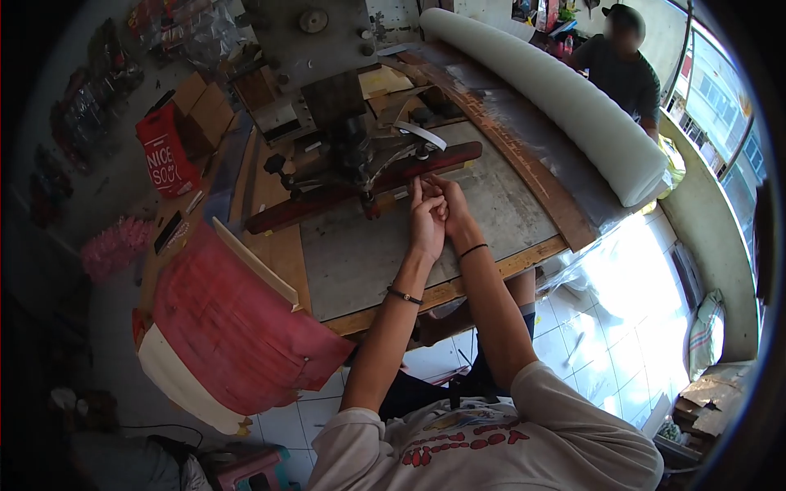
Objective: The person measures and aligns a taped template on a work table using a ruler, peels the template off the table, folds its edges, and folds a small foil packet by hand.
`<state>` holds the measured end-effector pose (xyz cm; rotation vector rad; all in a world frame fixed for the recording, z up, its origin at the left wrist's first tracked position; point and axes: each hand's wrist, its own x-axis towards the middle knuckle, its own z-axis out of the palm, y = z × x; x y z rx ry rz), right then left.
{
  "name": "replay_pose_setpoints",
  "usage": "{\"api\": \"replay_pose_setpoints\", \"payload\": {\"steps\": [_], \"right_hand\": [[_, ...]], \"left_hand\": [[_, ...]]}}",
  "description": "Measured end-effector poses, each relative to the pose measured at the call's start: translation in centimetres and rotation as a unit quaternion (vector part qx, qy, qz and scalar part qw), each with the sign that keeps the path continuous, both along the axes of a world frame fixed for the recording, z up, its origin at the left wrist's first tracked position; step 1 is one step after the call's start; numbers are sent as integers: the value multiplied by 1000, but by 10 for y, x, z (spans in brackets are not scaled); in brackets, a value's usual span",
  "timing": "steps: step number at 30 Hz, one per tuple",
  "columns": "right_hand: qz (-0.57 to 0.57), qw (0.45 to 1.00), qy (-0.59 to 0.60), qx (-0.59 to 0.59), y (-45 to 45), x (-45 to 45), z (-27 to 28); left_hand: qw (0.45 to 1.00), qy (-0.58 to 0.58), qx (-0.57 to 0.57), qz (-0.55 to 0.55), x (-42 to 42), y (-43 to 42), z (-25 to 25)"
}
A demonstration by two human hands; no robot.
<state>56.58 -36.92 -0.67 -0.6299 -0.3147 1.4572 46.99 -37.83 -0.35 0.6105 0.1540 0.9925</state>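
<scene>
My left hand [426, 222] and my right hand [456, 201] are together over the grey work plate [499, 209], their fingers bent and pressed against each other. Whatever may lie between the fingers is too small or hidden to make out. Just beyond the fingertips runs a long dark-red bar [327, 203], set crosswise under a press machine [315, 49]. A black clamp-like mechanism [352, 151] joins the bar to the machine. Close behind the bar, a pale curved strip [422, 136] sticks up.
Red sheet material [237, 327] hangs over the table's left front corner. A thick white roll [557, 98] lies along the right side beside a brown board edge [524, 155]. A red bag [166, 151] and a cardboard box [205, 110] stand left. Another person [626, 69] is at back right.
</scene>
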Motion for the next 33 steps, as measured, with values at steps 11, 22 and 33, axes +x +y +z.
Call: {"api": "replay_pose_setpoints", "payload": {"steps": [11, 22, 33], "right_hand": [[-19, 1000, -11, -21, -12, -11, 20], [-28, 999, -32, -24, -2, -4, 7], [-36, 998, -41, -19, -1, -3, 3]], "left_hand": [[1000, -11, -21, -15, -2, -3, 9], [999, -10, -11, -31, -2, 1, 6], [1000, -4, -15, 2, -3, -5, 10]]}}
